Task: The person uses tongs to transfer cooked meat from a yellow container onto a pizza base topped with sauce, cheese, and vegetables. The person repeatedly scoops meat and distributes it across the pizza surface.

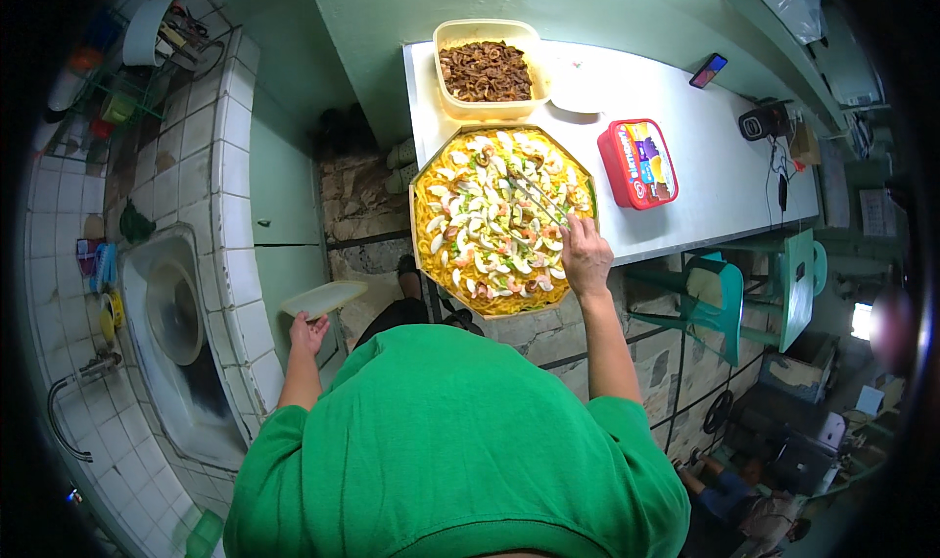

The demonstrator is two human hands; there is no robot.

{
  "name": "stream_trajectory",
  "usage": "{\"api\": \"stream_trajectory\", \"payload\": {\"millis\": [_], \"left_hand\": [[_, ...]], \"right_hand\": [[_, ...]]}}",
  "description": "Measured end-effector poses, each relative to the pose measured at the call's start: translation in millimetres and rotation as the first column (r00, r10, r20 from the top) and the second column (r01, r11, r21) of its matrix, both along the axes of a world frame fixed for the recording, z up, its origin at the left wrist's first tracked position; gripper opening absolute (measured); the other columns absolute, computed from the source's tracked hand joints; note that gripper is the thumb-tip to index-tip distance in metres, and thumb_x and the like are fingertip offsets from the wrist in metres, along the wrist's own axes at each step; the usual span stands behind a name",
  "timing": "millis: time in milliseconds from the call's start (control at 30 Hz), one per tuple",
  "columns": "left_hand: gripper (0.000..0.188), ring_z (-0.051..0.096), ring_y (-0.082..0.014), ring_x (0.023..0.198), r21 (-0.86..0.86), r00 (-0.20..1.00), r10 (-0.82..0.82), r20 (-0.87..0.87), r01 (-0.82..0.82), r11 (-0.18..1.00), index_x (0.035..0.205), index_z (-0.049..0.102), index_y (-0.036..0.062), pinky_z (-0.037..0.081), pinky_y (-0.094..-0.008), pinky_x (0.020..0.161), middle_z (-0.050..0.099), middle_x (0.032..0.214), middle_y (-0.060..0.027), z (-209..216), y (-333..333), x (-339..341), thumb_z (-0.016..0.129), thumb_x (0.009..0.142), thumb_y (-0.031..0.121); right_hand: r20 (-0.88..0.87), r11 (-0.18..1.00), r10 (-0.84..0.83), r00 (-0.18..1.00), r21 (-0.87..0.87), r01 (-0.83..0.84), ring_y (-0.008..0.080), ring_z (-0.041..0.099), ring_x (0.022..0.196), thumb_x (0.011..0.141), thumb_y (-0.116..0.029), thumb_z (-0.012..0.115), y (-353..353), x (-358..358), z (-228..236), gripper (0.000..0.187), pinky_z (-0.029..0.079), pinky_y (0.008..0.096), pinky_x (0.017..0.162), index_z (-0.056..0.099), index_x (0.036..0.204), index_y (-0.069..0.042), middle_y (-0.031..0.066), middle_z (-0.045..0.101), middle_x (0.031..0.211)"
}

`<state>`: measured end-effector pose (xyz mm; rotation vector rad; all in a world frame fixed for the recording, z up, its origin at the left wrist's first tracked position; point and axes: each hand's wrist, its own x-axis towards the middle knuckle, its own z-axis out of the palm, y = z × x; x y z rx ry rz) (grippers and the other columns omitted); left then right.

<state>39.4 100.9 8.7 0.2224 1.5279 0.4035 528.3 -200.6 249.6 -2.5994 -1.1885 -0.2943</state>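
Note:
An octagonal tray [419, 254] lined with yellow noodles stands at the near left end of the white table. White egg slices, shrimp and chopped greens [490, 215] cover the noodles. My right hand [587, 253] is closed on metal tongs [537, 200], whose tips rest among the toppings near the middle of the tray. Low on the left, away from the table, my left hand [309, 333] grips the near edge of a shallow whitish plastic container [325, 298]. Whether anything lies inside it is hard to make out.
Behind the tray sits a pale yellow tub [537, 71] of dark brown strips, beside a white lid [576, 96]. A red tub [636, 164], a phone [708, 70] and a black device [764, 120] are farther right. A tiled sink [147, 255] lies left; green chairs [715, 308] stand right.

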Motion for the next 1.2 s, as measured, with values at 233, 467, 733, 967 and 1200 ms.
{"api": "stream_trajectory", "payload": {"millis": [233,467,733,967,1200], "left_hand": [[0.033,0.063,-0.0296,0.084,0.008,0.999,-0.022,0.025,0.021,1.000,0.113,0.046,0.0020,0.052,-0.0456,0.081,0.057,0.096,-0.0157,-7,0,-8,0.050,0.088,0.023],[0.037,0.063,-0.0301,0.088,-0.006,0.997,-0.071,0.010,0.071,0.997,0.114,0.045,-0.0005,0.052,-0.0458,0.085,0.058,0.100,-0.0165,-9,6,-2,0.052,0.086,0.023],[0.037,0.063,-0.0298,0.090,0.023,0.993,-0.121,0.004,0.120,0.992,0.114,0.045,-0.0003,0.052,-0.0452,0.088,0.057,0.100,-0.0171,-4,17,18,0.053,0.086,0.022],[0.039,0.063,-0.0306,0.089,0.051,0.980,-0.185,0.070,0.182,0.982,0.117,0.043,0.0001,0.052,-0.0469,0.086,0.055,0.104,-0.0175,-2,23,28,0.053,0.087,0.023],[0.032,0.064,-0.0290,0.084,0.033,0.980,-0.200,-0.006,0.200,0.979,0.113,0.045,0.0040,0.054,-0.0452,0.079,0.056,0.097,-0.0148,4,15,39,0.050,0.087,0.022]], "right_hand": [[-0.144,0.985,-0.080,0.986,0.143,0.101,0.0312,0.062,0.071,0.090,-0.018,0.059,-12,2,4,0.020,0.049,0.0382,0.063,0.063,0.103,-0.005,0.0112,0.060,0.085],[-0.483,0.818,-0.270,0.833,0.340,0.463,0.0177,0.061,0.077,0.096,-0.021,0.053,-104,10,25,0.026,0.048,0.0314,0.072,0.066,0.105,0.000,0.0101,0.065,0.086],[-0.519,0.799,-0.377,0.767,0.237,0.553,0.0196,0.061,0.075,0.095,-0.025,0.054,-154,-22,13,0.027,0.048,0.0319,0.071,0.067,0.101,-0.002,0.0096,0.065,0.083],[-0.694,0.750,-0.328,0.641,0.221,0.623,0.0132,0.055,0.067,0.093,-0.024,0.057,-170,-38,0,0.025,0.044,0.0269,0.063,0.068,0.096,-0.001,0.0057,0.060,0.071],[-0.658,0.872,-0.330,0.678,0.063,0.486,0.0225,0.058,0.065,0.090,-0.022,0.060,-169,-58,5,0.021,0.044,0.0312,0.062,0.068,0.092,-0.003,0.0097,0.061,0.073]]}}
